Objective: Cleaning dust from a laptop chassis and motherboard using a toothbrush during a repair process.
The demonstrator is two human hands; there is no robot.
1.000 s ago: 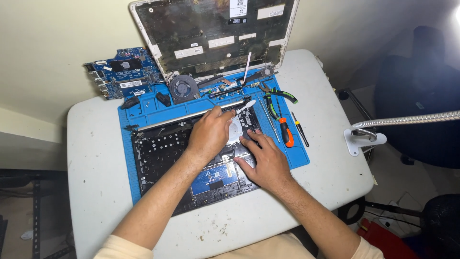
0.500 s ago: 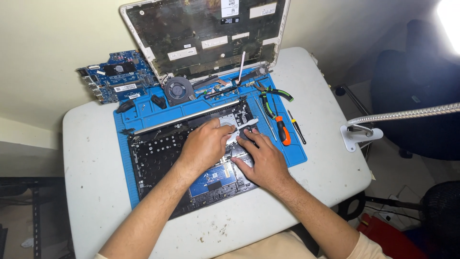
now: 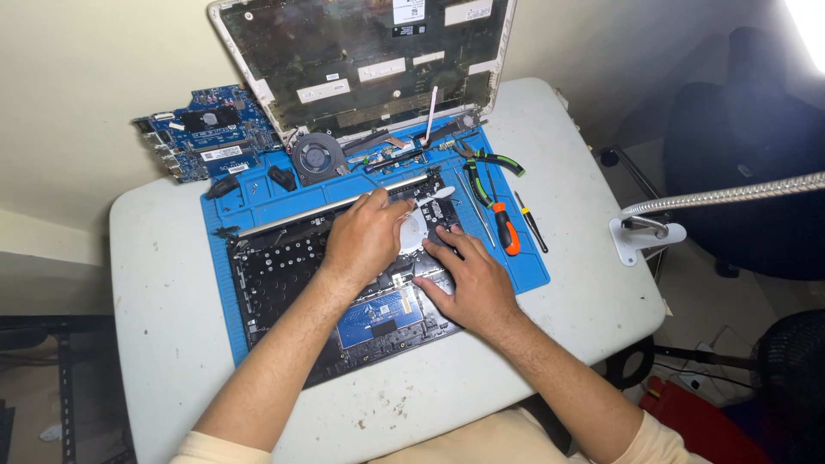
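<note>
While both hands work on it: the opened laptop base point(image 3: 326, 292) lies flat on the blue mat point(image 3: 258, 202), in the middle of the table, its inner side facing up.
Left hand: the left hand point(image 3: 365, 241) is curled over the upper middle of the base; it seems to pinch a thin white pry tool point(image 3: 434, 196), whose tip shows just past the fingers. How tight the grip is cannot be seen.
Right hand: the right hand point(image 3: 473, 283) lies spread and mostly flat on the base, fingers pressing down, holding nothing.
Handling: the base looks light and rather stiff, but its thin ribbons and small parts are probably fragile; it is safer to take it by the outer frame edges.
Nearby: green-handled pliers point(image 3: 490, 163), an orange screwdriver point(image 3: 507, 232) and a small black screwdriver point(image 3: 533, 223) lie to the right on the mat; a round fan point(image 3: 316, 158) lies above.
Further: a blue circuit board point(image 3: 206, 137) and the white lid point(image 3: 361, 60) lean on the wall.
Surface: a white, stained table point(image 3: 584, 283).
Room: a gooseneck lamp point(image 3: 670, 219) is at the right edge; dark chair beyond.
</note>
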